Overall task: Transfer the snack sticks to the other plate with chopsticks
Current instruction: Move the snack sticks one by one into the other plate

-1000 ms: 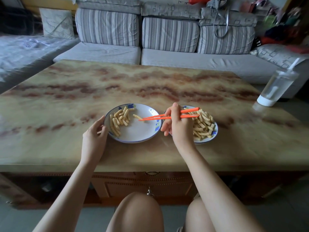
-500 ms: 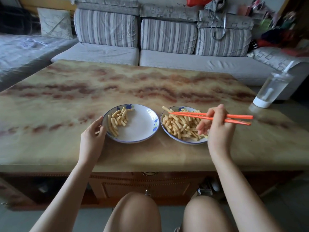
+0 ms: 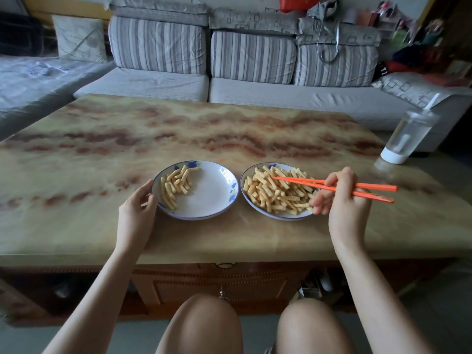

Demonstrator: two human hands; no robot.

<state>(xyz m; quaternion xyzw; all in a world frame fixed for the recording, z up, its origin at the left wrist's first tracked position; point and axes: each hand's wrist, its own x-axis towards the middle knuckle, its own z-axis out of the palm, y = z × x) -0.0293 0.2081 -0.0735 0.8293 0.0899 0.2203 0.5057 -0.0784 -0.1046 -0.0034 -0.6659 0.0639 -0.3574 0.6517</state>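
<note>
No legible txt anywhere. Red bag [image 3: 299, 2] behind sofa: pale marks, too blurred to read. Print on grey cover [image 3: 48, 69] at left, same.

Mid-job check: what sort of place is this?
Most likely a home living room: a striped-cushion sofa runs behind a low marble-patterned coffee table, bags are piled on the sofa's right end, and a lidded cup with a straw stands on the table.
</note>
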